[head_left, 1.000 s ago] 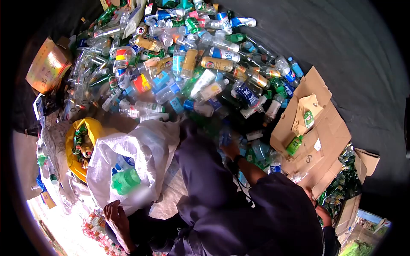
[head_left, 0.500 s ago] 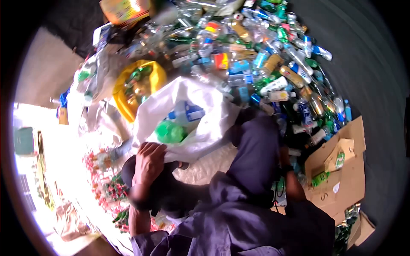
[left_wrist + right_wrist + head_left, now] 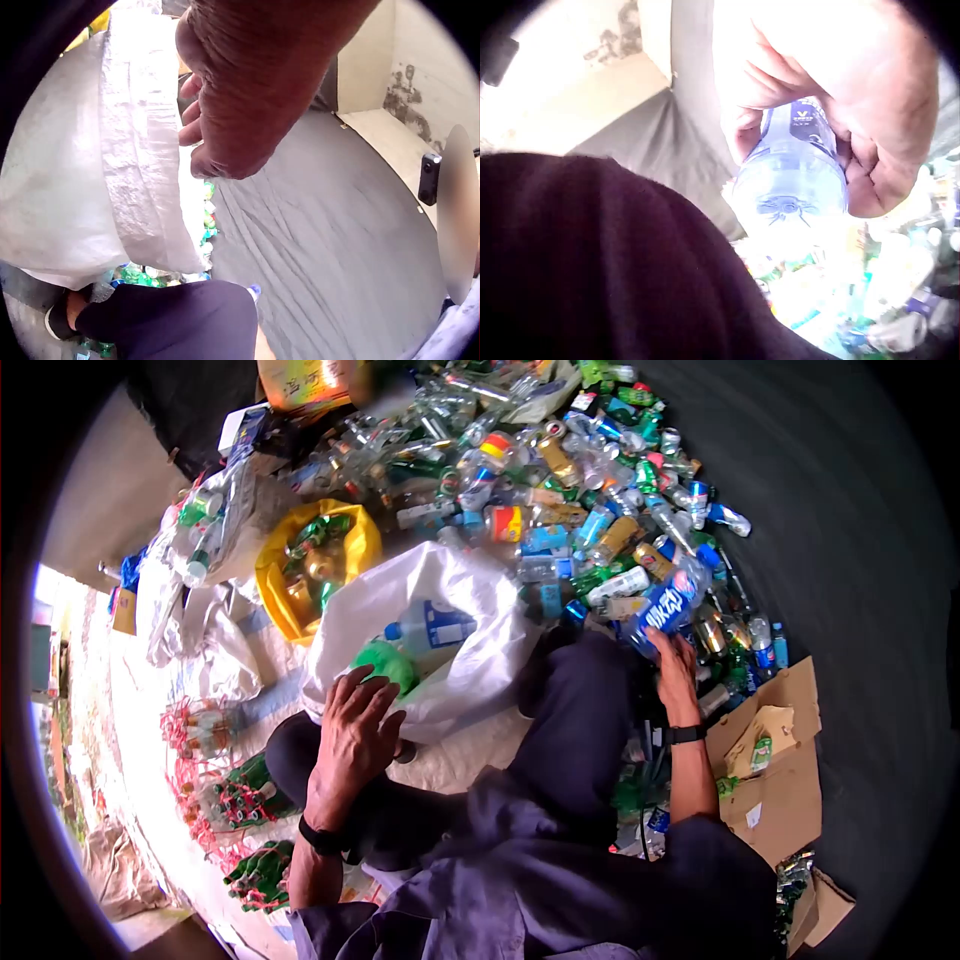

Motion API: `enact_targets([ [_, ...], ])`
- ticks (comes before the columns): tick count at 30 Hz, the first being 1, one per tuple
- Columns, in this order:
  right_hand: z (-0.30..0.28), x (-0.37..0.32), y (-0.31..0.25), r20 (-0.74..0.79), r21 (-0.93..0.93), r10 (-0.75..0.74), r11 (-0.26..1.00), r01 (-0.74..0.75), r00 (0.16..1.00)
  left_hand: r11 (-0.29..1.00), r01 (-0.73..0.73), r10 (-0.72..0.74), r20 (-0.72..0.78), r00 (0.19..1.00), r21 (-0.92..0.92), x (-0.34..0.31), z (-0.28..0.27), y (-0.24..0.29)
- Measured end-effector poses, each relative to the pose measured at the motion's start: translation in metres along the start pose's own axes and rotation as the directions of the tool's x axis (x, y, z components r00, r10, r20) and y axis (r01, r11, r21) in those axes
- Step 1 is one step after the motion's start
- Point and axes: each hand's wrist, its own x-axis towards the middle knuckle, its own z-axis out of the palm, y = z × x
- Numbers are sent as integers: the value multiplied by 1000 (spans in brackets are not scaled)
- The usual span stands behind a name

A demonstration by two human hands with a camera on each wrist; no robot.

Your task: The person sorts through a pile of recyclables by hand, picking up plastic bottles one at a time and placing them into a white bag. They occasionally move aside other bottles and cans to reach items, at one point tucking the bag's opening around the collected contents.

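In the head view my right hand [image 3: 678, 680] grips a clear plastic bottle [image 3: 668, 605] with a blue label, raised over the pile to the right of my knee. Fingers and thumb wrap the bottle's sides in the right wrist view, where its clear base [image 3: 787, 199] faces the camera. My left hand [image 3: 352, 725] hovers at the near rim of a white woven sack [image 3: 468, 665], its fingers spread and slightly bent, holding nothing. Inside the sack's mouth lie a green plastic bottle [image 3: 385, 663] and a clear bottle with a blue label [image 3: 442, 628].
A big heap of bottles and cans [image 3: 590, 510] spreads beyond the sack. To the sack's left stands a yellow sack [image 3: 268, 575] with cans and green bottles in it. Flattened cardboard [image 3: 780, 800] lies at the right, near a dark sheet [image 3: 850, 560].
My right hand has come up out of the pile with the blue-labelled bottle. My left hand has moved to the sack's near rim and its fingers have spread. The head view has turned left.
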Motion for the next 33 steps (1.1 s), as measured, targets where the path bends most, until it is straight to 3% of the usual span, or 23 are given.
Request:
enact_targets([
  [1,5,-7,-32,121,175,25,983,-46,992,1000,-2,2,-13,1000,5,3,-1,6],
  [3,19,-18,-72,224,299,-101,954,31,969,1000,-5,5,-44,999,-9,7,0,18],
  [5,31,-35,-103,347,334,-193,940,72,918,1000,6,-7,-70,998,-20,9,-2,32],
  [9,65,-83,-142,543,308,-266,945,106,796,973,-17,-4,-95,995,-228,10,0,53],
  [10,77,-92,-141,587,295,-272,949,111,762,955,4,-30,-83,996,-297,12,-2,60],
  [11,83,-106,-145,665,191,-175,980,61,726,931,24,-53,-70,996,-365,13,-3,67],
  [13,107,-133,-138,722,271,-255,960,77,643,853,99,-142,-46,989,-512,11,4,76],
  [15,123,-154,-137,827,232,-167,971,-55,538,846,87,-104,-3,995,-526,7,12,76],
  [17,134,-168,-122,835,214,-170,977,-24,523,907,121,-137,-9,991,-403,-1,11,83],
  [19,141,-179,-111,870,246,-82,927,-282,486,914,138,-155,-15,988,-383,-13,17,78],
  [21,142,-182,-106,869,244,-124,950,-197,479,905,186,-199,7,980,-382,-20,17,75],
  [23,145,-179,-92,900,203,-54,930,-307,432,868,226,-240,25,970,-442,-25,8,75],
  [24,145,-179,-93,856,224,-92,953,-204,508,858,233,-252,19,967,-458,-30,2,71],
  [25,143,-174,-98,845,229,-96,954,-193,526,847,235,-261,12,965,-476,-30,-5,72],
  [26,141,-168,-108,795,212,-73,964,-163,602,738,369,-380,104,919,-565,-32,-16,78],
  [28,141,-159,-117,661,211,-27,966,-151,750,720,399,-396,136,908,-567,-36,-27,77],
  [31,139,-142,-114,666,144,-37,986,-80,745,734,399,-371,167,913,-549,-50,-35,65],
  [33,147,-135,-96,634,187,-116,982,-7,764,799,307,-314,77,946,-517,-54,-40,63],
])
